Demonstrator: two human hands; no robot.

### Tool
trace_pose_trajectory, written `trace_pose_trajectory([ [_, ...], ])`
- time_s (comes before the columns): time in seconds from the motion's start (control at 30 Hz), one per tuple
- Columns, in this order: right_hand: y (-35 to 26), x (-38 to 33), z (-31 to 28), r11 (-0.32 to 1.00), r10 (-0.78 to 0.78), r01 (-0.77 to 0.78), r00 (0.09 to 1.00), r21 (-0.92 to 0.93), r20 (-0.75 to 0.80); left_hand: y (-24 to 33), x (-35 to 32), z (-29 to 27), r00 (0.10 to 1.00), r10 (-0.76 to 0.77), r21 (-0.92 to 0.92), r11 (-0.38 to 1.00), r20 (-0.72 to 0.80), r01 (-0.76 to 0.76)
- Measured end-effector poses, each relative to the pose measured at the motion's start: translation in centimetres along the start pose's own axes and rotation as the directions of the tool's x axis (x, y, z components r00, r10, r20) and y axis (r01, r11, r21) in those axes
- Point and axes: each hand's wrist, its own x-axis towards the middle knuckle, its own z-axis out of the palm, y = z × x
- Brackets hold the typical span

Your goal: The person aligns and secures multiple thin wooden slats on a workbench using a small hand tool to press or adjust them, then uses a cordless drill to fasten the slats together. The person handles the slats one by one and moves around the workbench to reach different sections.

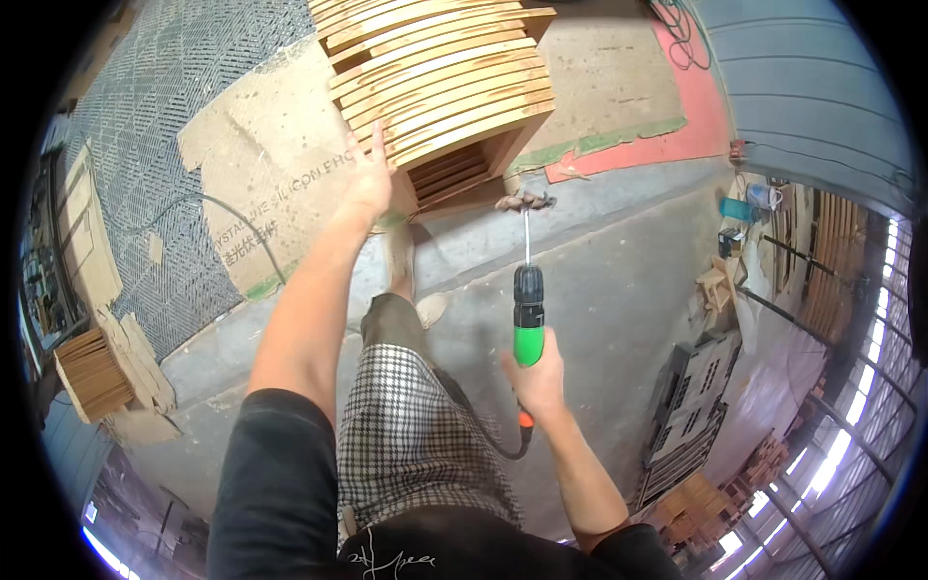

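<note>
My right hand [539, 382] is wrapped round a green and black corded power drill [529, 300]. A long thin metal shaft [527, 237] runs from its chuck, ending in a brownish, ragged head [525, 202] whose exact kind I cannot make out. That head is apart from the wood, off its near right corner. At the near left corner of a row of curved wooden pieces [445, 87], my left hand [367, 184] lies with fingers stretched out against the wood. Below the slatted top, an opening shows more dark brown slats [449, 174] inside.
Flattened cardboard [261, 155] lies on a patterned dark mat [184, 126]. A red sheet [696, 126] is on the right. The drill's cord [503, 447] hangs by my leg. Brown stacked boards [94, 372] stand left; a dark panel [686, 406] lies right.
</note>
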Motion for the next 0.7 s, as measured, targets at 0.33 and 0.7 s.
trace_pose_trajectory([
  [0.33,0.6,2.2,-0.2,0.993,-0.111,0.115,0.988,-0.034,0.104,-3.2,0.6,0.5,0.974,0.180,0.066,0.983,-0.136,-0.173],
  [0.7,-3.5,5.5,-0.8,0.978,-0.174,0.188,0.974,-0.091,0.146,-1.1,-0.3,3.8,0.921,-0.177,-0.542,0.839,-0.346,-0.042],
])
